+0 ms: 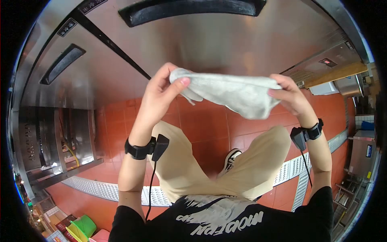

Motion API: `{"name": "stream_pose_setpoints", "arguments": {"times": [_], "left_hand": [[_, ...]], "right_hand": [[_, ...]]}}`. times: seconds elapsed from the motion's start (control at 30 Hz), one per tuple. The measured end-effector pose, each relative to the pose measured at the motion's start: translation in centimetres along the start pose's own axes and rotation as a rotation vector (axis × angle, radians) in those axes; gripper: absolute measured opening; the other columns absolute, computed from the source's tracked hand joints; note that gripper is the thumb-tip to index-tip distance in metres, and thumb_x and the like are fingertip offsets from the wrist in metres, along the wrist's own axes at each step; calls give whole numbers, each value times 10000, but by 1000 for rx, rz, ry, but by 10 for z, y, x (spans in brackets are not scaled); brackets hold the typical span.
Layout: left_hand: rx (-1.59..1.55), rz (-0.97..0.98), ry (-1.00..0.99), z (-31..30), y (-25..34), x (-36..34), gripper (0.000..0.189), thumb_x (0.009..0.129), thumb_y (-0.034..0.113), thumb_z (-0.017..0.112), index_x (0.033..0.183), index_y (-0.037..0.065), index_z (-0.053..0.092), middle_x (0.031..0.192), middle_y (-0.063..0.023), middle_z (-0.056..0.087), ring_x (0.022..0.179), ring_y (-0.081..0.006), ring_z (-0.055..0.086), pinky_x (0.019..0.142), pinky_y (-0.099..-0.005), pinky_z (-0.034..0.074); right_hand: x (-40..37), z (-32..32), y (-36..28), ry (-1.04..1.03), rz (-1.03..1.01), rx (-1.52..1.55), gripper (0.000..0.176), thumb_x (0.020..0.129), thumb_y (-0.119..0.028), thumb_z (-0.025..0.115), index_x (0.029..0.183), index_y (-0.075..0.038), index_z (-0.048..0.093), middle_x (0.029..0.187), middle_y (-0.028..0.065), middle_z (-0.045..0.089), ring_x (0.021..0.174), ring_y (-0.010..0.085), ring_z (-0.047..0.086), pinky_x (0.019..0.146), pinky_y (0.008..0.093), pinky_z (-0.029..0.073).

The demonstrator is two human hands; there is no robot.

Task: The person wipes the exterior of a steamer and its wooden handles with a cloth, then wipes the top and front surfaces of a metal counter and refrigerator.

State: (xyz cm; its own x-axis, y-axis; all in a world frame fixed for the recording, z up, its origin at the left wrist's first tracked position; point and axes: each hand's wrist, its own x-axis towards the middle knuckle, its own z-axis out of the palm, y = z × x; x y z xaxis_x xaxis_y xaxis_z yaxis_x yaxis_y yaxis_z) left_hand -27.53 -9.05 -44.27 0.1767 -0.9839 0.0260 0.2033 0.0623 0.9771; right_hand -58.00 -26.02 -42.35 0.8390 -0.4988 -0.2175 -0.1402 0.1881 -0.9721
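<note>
A pale grey-white cloth [231, 90] is stretched between my two hands in front of a steel cabinet front. My left hand [163, 86] pinches its left end, thumb on top, with a small corner dangling below. At the other end my right hand [291, 94] grips the cloth between thumb and fingers. The cloth's upper edge runs nearly straight, while its lower part sags in loose folds. Both wrists carry black strapped devices with cables.
Steel doors with a wide black handle [193, 11] and a smaller handle [63, 63] stand ahead. A metal rack [60, 141] is at left. Below lies a red tiled floor [201, 129] with metal drain grates [96, 188]. Green and yellow containers [82, 226] sit at lower left.
</note>
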Motion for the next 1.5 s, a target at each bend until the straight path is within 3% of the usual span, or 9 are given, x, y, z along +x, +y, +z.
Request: {"name": "stream_pose_setpoints", "arguments": {"times": [0.13,0.2,0.43,0.73,0.87,1.03,1.17,1.4,1.5], "left_hand": [[-540,224,-83,34,31,14,609,961,532,448,1365,79,402,1405,-150,413,1280,-283,456,994,-459,460],[-757,-190,-169,40,5,22,868,885,715,342,1496,109,224,1499,-158,321,1370,-327,341,1089,-513,344],[-1143,-548,-351,55,-57,-17,824,928,653,354,1443,10,333,1463,-152,400,1347,-299,394,1119,-443,307],[136,-521,-373,46,-93,-13,476,951,238,555,1324,-36,442,1210,-77,579,1098,-118,565,916,-292,483],[1224,-391,-302,33,-108,-16,764,878,366,650,1469,53,284,1425,-235,405,1346,-372,367,1080,-434,356],[869,-70,-387,65,-108,-7,1075,730,464,776,1512,106,131,1574,-195,-20,1450,-394,2,1153,-511,207],[497,76,-14,77,-117,-1,523,796,89,672,1269,7,466,1128,-174,637,1101,-278,620,915,-355,478],[756,-35,308,87,-107,11,416,814,75,644,1173,-7,450,1112,-235,610,1065,-385,605,870,-418,482],[856,93,-7,101,-130,14,631,820,129,655,1342,-54,351,1284,-260,481,1196,-407,496,1003,-442,414]], "right_hand": [[3,14,-41,47,-232,732,619,937,-415,559,1348,32,436,1325,209,522,1229,303,521,1063,427,404],[19,34,-42,294,-250,833,821,924,-623,425,1427,17,319,1437,215,397,1297,329,441,1090,460,361],[-1,49,48,-18,395,841,723,963,-618,276,1418,-68,386,1431,113,452,1294,280,458,1090,434,346],[-21,33,71,209,274,-9,417,819,44,559,1228,-36,561,1199,65,593,949,165,611,880,329,490],[-15,30,74,405,-243,-815,346,749,58,569,1049,-75,678,1132,91,556,979,233,534,927,343,445],[13,44,76,84,-332,-377,277,731,45,588,992,-24,648,1067,111,540,1045,278,517,932,352,421],[18,54,42,77,-11,1,275,829,-51,607,1098,4,585,1087,64,612,1031,155,562,898,296,438],[19,45,103,255,405,656,936,819,-657,600,1480,-189,130,1478,152,205,1287,415,337,973,631,384],[49,68,126,75,156,831,620,941,-505,510,1427,-223,248,1381,60,399,1239,278,450,978,570,414]]}}
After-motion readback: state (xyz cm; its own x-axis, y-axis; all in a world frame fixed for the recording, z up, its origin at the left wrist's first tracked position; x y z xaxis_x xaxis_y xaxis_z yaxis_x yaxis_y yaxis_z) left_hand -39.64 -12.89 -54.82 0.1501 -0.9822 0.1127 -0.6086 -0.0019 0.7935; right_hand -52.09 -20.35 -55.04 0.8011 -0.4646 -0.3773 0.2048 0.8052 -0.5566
